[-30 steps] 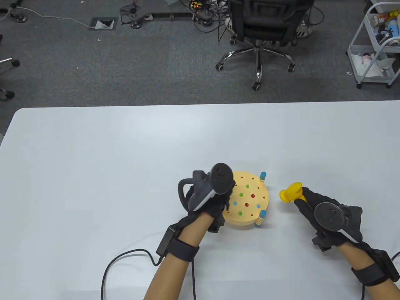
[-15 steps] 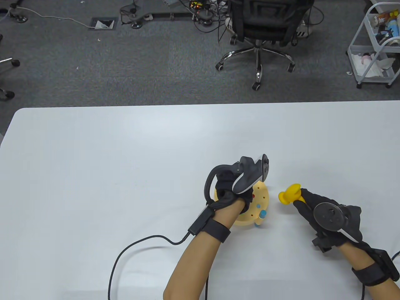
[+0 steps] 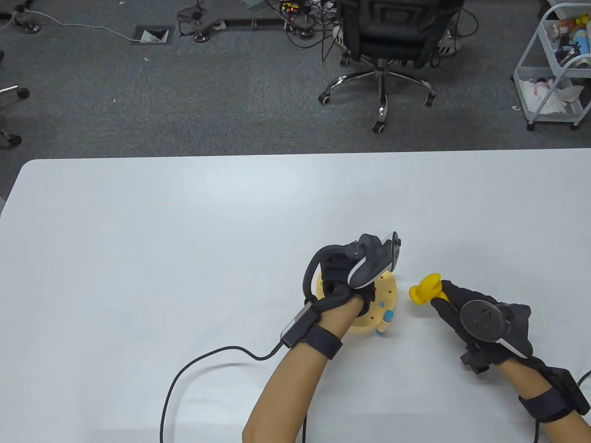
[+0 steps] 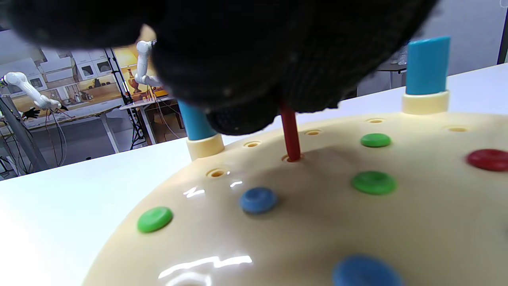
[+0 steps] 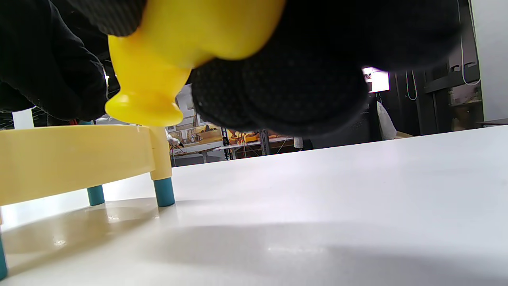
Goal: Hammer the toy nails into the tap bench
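The round cream tap bench stands on blue legs at the table's front centre, with red, green and blue nails driven flush in its top. My left hand is over the bench and pinches a red nail that stands upright with its tip in a hole. My right hand grips the yellow toy hammer, also seen in the right wrist view, just right of the bench and above the table.
White table all around the bench. A black cable runs from my left wrist across the front. An office chair and a wire cart stand on the floor beyond the far edge.
My left hand moved from the bench's left side to over its top, and holds a red nail in a hole. My right hand with the hammer barely shifted.
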Available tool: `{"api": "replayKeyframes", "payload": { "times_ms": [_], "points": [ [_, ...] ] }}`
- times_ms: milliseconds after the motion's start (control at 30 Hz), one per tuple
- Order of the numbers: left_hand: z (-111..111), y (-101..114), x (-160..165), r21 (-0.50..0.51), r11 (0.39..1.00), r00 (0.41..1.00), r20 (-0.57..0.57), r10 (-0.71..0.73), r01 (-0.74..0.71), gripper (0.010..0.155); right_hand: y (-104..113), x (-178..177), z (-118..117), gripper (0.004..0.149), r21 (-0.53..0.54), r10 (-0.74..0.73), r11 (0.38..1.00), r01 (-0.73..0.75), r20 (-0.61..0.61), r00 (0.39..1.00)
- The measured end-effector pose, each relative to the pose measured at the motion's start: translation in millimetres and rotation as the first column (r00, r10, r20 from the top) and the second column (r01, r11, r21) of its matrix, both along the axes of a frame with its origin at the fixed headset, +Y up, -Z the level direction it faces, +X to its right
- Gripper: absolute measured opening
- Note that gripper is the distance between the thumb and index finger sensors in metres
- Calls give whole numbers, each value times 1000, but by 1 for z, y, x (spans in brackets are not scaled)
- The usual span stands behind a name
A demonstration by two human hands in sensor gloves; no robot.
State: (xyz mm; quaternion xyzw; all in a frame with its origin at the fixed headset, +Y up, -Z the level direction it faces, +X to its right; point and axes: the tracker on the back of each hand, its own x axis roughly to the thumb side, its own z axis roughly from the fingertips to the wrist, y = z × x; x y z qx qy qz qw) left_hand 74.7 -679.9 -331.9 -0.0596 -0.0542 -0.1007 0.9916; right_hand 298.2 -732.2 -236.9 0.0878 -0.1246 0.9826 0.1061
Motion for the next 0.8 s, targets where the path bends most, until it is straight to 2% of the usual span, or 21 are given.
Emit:
{"api": "replayKeyframes", "payload": {
  "times_ms": [333,400,467,567,700,800],
  "points": [
    [1,-3,-1,-22,1000,1000,11,6,-5,47,-2,-2,0,68,-4,5,1000,-5,-5,1000],
    [5,5,-4,-4,999,999,21,38,-38,54,-2,-2,0,68,-5,5,1000,-5,-5,1000],
    [13,17,-12,47,995,995,46,84,-86,56,-2,-1,0,68,-5,3,1000,-3,-2,1000],
    [32,30,-37,62,985,983,94,158,-164,57,0,-1,1,68,5,-6,1000,6,7,1000],
    [53,16,-76,-44,948,930,185,317,-315,65,1,-1,1,68,17,-17,1000,17,15,1000],
    [66,-5,-101,-33,910,888,208,410,-413,66,2,-6,1,68,18,-44,999,44,4,999]
  ]
}}
